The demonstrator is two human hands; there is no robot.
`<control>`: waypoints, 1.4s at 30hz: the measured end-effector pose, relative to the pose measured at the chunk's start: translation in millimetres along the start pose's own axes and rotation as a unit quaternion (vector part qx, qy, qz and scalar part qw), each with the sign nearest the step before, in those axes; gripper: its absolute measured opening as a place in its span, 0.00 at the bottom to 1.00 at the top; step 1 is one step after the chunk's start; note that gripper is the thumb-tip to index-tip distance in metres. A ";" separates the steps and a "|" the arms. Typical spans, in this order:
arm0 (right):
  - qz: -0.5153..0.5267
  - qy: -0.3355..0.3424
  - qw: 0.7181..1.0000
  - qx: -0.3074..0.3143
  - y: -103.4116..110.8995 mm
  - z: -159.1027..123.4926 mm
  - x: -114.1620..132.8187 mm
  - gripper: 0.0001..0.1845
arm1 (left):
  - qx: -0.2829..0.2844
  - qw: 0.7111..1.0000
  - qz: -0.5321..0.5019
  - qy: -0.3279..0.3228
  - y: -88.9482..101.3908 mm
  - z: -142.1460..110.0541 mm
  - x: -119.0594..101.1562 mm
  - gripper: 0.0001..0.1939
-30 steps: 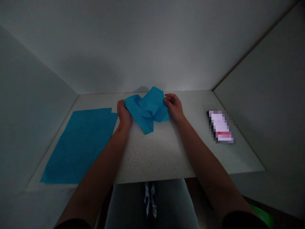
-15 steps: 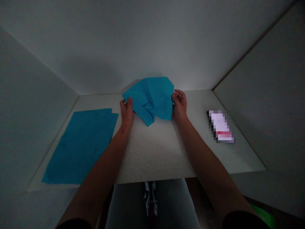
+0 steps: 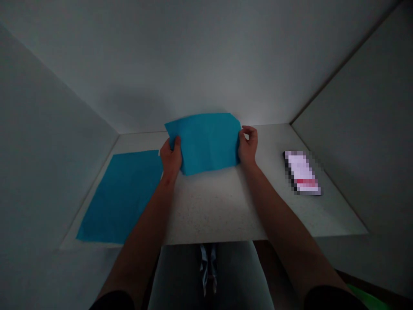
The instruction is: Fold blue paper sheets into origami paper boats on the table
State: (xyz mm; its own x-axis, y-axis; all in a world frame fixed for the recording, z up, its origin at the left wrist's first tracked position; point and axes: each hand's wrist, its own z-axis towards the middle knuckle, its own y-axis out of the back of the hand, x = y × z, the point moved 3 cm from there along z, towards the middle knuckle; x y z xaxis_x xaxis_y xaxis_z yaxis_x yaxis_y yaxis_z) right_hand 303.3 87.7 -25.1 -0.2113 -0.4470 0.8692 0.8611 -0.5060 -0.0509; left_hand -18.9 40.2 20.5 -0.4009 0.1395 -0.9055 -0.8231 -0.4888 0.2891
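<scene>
At opposite edges, left hand (image 3: 171, 157) and right hand (image 3: 248, 147) pinch a blue sheet (image 3: 209, 143).

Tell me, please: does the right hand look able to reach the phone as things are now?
Probably yes: nothing visible stands between the right hand and the phone, though that hand should first release the blue sheet.
</scene>
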 end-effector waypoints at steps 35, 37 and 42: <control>0.012 -0.077 0.995 0.069 -16.7 -1.0 10.7 0.12 | 0.110 0.922 0.368 -0.051 188.1 -34.4 32.8 0.40; 0.019 -0.079 0.995 0.065 -16.3 -0.6 7.8 0.14 | 0.158 0.897 0.407 -0.067 168.9 -7.5 39.5 0.44; 0.021 -0.069 0.995 0.062 -15.1 0.8 -2.2 0.21 | 0.222 0.845 0.486 -0.015 144.0 13.0 64.1 0.47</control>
State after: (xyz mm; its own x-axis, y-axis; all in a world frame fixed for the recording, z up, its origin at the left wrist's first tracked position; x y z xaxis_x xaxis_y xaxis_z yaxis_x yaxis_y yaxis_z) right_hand 291.2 96.9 -25.8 -0.1155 -0.3559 0.9274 0.9201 -0.3902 -0.0351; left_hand -168.3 -10.1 8.2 -0.9790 -0.1164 -0.1673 -0.1667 -0.0147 0.9859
